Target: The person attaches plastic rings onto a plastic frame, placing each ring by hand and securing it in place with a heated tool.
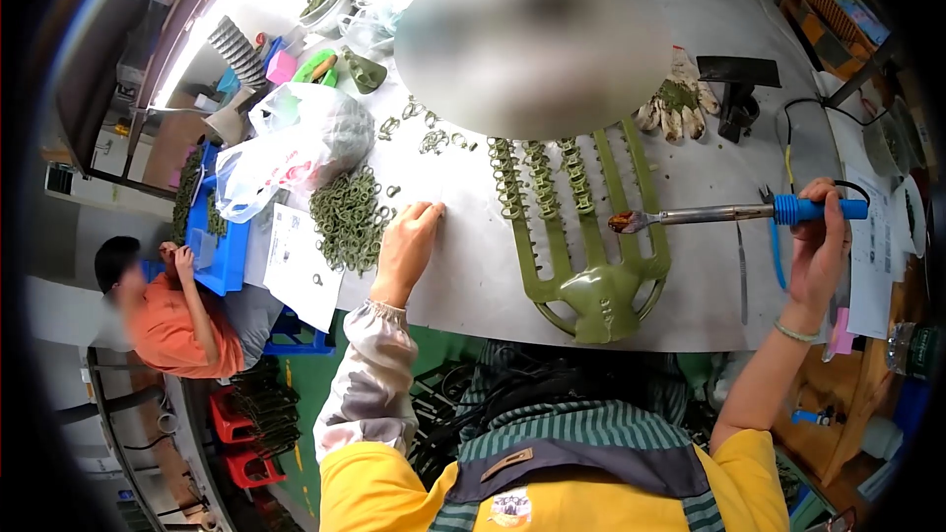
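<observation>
My right hand (pixel 823 236) is closed round the blue handle of a soldering iron (pixel 705 214). Its metal shaft points left, and the broad, browned tip hovers over or touches a green pronged frame (pixel 603 300); I cannot tell which. Small green rings (pixel 540 172) line the frame's left prongs, while its far end is covered by a blurred patch. My left hand (pixel 407 244) rests at the table beside a heap of loose green rings (pixel 347 222), its fingers curled together. Whatever they hold, if anything, is hidden.
Behind the ring heap lies a white plastic bag (pixel 291 148). A stained glove (pixel 680 99) and a black stand (pixel 737 99) are at the back right. Thin metal tweezers (pixel 742 276) lie near my right arm. Another person in an orange shirt (pixel 182 330) sits at left.
</observation>
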A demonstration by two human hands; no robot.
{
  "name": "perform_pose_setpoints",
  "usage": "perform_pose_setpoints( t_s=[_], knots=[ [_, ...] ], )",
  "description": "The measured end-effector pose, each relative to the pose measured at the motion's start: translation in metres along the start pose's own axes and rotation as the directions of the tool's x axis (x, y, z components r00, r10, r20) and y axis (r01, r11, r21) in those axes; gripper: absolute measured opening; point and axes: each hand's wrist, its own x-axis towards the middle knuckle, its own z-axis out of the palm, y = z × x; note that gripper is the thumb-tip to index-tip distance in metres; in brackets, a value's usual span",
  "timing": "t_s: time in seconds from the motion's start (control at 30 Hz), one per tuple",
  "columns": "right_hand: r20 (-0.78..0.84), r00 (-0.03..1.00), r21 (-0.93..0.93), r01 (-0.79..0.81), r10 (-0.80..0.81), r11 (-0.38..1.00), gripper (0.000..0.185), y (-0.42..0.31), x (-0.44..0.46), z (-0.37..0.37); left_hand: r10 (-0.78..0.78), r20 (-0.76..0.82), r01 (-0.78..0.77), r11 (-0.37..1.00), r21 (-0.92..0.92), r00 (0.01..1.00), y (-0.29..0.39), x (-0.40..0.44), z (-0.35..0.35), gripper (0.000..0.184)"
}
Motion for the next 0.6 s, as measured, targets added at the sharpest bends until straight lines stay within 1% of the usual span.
perform_pose_setpoints(
  t_s=[0.03,0.1,0.13,0.17,0.2,0.27,0.33,0.37,0.4,0.47,0.53,0.57,0.6],
  knots=[
    [0.010,1.000,0.005,-0.014,0.014,1.000,0.021,-0.002,0.002,-0.001,0.005,-0.038,-0.005,1.000,0.009,0.999,-0.003,0.004,0.002,0.025],
    [-0.076,0.997,-0.003,0.009,-0.009,1.000,0.022,-0.002,0.007,0.002,-0.199,-0.067,0.179,0.958,-0.222,0.978,-0.006,0.019,-0.001,0.022],
    [-0.120,0.993,-0.010,0.018,-0.020,1.000,0.023,-0.002,0.009,0.005,-0.298,-0.059,0.262,0.904,-0.338,0.953,-0.004,0.029,-0.004,0.021],
    [-0.136,0.990,-0.009,0.022,-0.023,1.000,0.023,-0.002,0.012,0.008,-0.446,0.000,0.349,0.701,-0.622,0.895,-0.005,0.043,-0.008,0.022],
    [-0.152,0.988,-0.007,0.024,-0.025,1.000,0.023,-0.002,0.016,0.012,-0.462,0.074,0.327,0.497,-0.804,0.884,0.004,0.061,-0.023,0.027],
    [-0.156,0.987,0.003,0.025,-0.024,1.000,0.023,0.002,0.027,0.020,-0.352,0.046,0.220,0.475,-0.852,0.935,0.021,0.098,-0.046,0.026],
    [-0.142,0.990,0.018,0.030,-0.027,0.999,0.022,0.009,0.040,0.029,-0.249,0.049,0.181,0.541,-0.821,0.967,0.051,0.132,-0.061,0.027],
    [-0.139,0.990,0.031,0.035,-0.030,0.999,0.021,0.013,0.046,0.036,-0.171,0.032,0.116,0.504,-0.856,0.985,0.063,0.147,-0.058,0.023],
    [-0.144,0.989,0.038,0.041,-0.035,0.998,0.021,0.019,0.052,0.041,-0.102,0.032,0.079,0.503,-0.861,0.994,0.073,0.162,-0.050,0.017],
    [-0.158,0.986,0.053,0.051,-0.042,0.997,0.020,0.035,0.064,0.047,-0.030,-0.034,-0.010,0.595,-0.804,0.999,0.096,0.187,-0.040,0.014],
    [-0.161,0.987,0.068,0.035,-0.024,0.997,0.018,0.047,0.073,0.054,-0.015,-0.025,-0.008,0.696,-0.718,1.000,0.108,0.207,-0.031,0.015],
    [-0.160,0.987,0.074,0.031,-0.019,0.997,0.018,0.053,0.077,0.056,-0.041,-0.022,0.014,0.712,-0.702,0.999,0.110,0.216,-0.021,0.014],
    [-0.159,0.987,0.081,0.027,-0.014,0.996,0.018,0.058,0.080,0.059,0.014,-0.114,-0.081,0.787,-0.612,0.993,0.111,0.222,-0.017,0.013]
  ],
)
